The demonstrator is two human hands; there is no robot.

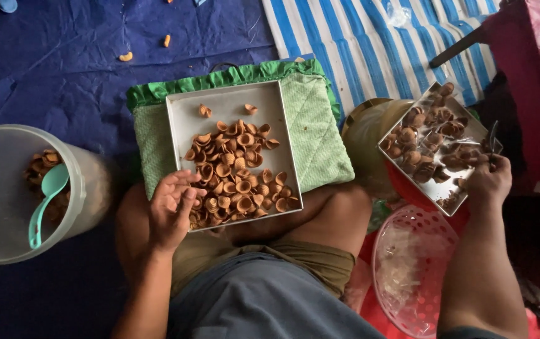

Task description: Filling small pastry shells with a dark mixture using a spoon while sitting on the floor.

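Metal tray (179,107) on lap holds empty pastry cups (235,176); left hand (171,210) open, fingers over them, mid-pick. Right hand (486,182) apparently grips a small tool at the filled tray (398,168). Next: pinch one cup.

Your left hand (171,210) rests, fingers spread, on the small shell-shaped pastry cups (235,176) heaped in the square metal tray (185,107) (set on a green cushion (317,138)). Your right hand (488,182) touches the near edge of a second tray (447,204) of darker filled cups (433,141), its fingers curled.
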